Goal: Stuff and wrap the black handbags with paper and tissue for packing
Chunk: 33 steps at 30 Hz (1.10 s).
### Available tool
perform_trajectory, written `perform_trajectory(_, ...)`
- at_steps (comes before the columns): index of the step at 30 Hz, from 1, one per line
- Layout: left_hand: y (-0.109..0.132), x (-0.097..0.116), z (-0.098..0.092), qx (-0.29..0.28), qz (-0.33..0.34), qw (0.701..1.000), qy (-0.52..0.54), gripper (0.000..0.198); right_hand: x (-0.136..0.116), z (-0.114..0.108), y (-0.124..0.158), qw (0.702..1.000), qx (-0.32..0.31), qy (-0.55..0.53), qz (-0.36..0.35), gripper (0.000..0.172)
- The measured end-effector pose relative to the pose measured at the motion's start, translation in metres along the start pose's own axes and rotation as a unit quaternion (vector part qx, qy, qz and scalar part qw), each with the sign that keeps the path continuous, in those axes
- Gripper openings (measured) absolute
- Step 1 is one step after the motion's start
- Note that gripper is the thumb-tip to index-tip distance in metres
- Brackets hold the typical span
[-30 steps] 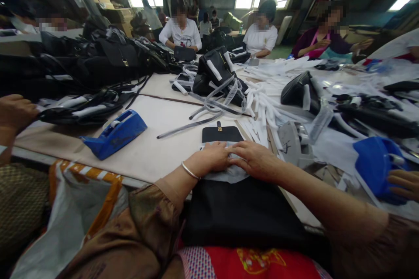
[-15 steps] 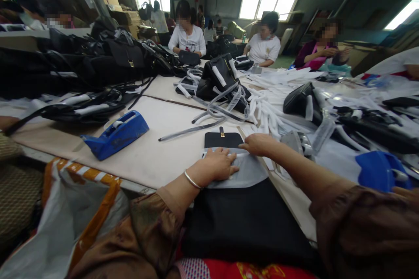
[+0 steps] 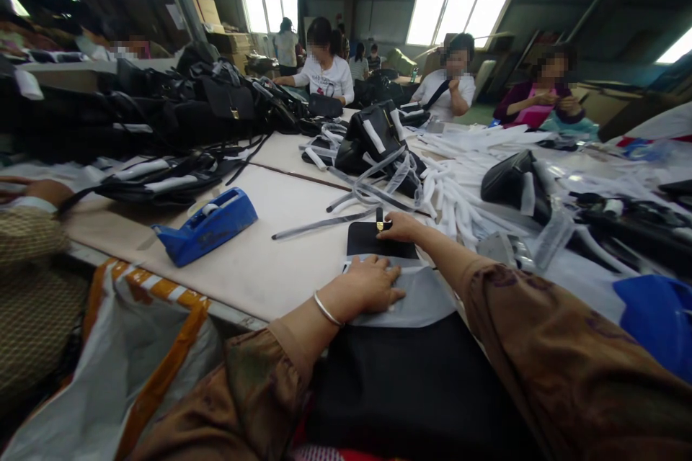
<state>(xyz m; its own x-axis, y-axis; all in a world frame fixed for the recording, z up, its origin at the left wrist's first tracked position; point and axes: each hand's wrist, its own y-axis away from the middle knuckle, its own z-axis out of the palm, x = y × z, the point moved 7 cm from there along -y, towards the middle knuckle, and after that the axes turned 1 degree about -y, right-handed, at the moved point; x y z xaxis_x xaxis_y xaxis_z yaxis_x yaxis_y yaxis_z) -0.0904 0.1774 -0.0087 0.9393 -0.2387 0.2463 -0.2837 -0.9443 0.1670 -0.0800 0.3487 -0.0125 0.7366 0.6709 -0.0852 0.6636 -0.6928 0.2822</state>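
Observation:
A black bag lies flat before me, stretching from my lap onto the table edge, with its flap opened out away from me. Across the bag is a translucent white sheet. My left hand rests flat on this sheet, fingers spread. At the far edge of the flap, my right hand has its fingers closed on the small strap tab with a gold clasp. The fingertips partly cover the clasp.
A blue tape dispenser stands on the table to the left. Black bags and white padding strips are heaped beyond. Another blue object is at right. A co-worker's hand shows at left; more people sit opposite.
My right hand has moved from the flap's right edge to the clasp tab at its far edge. My left hand stays on the sheet. The camera view has shifted slightly.

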Motion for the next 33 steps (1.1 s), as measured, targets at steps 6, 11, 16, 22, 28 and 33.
perform_trajectory(6, -0.005, -0.003, 0.005, 0.006, -0.01, 1.0, 0.004, 0.062, -0.022, -0.034, 0.04, 0.996, -0.011, -0.011, -0.088, 0.035)
perform_trajectory(11, -0.004, -0.002, 0.004, 0.004, -0.028, 1.0, 0.012, 0.061, -0.043, -0.029, 0.102, 0.983, 0.109, -0.016, -0.147, 0.025)
perform_trajectory(16, 0.012, 0.002, -0.011, 0.034, 0.025, 0.999, 0.02, 0.051, -0.02, 0.004, 0.136, 0.966, 0.143, -0.189, -0.106, 0.021)
perform_trajectory(22, 0.048, -0.004, -0.026, 0.069, 0.046, 0.992, 0.093, 0.035, -0.02, 0.025, 0.155, 0.965, 0.113, -0.187, -0.144, 0.022)
perform_trajectory(28, 0.096, -0.023, -0.011, 0.188, -0.173, 0.941, 0.223, 0.058, -0.032, 0.025, 0.158, 0.974, 0.049, -0.175, -0.133, 0.029)
perform_trajectory(33, 0.118, -0.03, 0.021, 0.154, -0.332, 0.857, 0.363, 0.086, -0.043, 0.022, 0.16, 0.976, -0.022, -0.175, -0.125, 0.034)
